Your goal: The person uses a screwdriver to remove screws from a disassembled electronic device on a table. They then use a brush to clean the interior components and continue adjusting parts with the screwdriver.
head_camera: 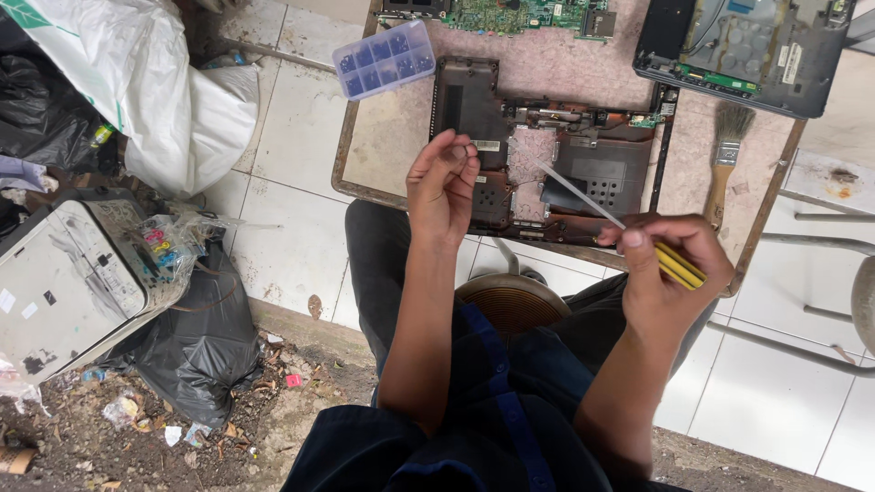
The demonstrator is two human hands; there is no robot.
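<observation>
We grip screwdriver [629, 228] in right hand [670, 273], fingers wrapped tight round yellow handle, shaft angled toward laptop base [556, 155]. Our left hand [444, 182] raised over base's left part, fingertips pinched together; what they pinch too small to tell. Base lies on table [392, 146]. Screw box [385, 57] upper left, brush [725, 159] right.

- Left of the open laptop base [547, 155], bare table [387, 137] gives free passage up to the blue compartment box [384, 58]
- Right of the base, a paintbrush [725, 159] narrows the way
- Behind the base, a green circuit board [519, 14] and second laptop chassis [743, 50] block it
</observation>
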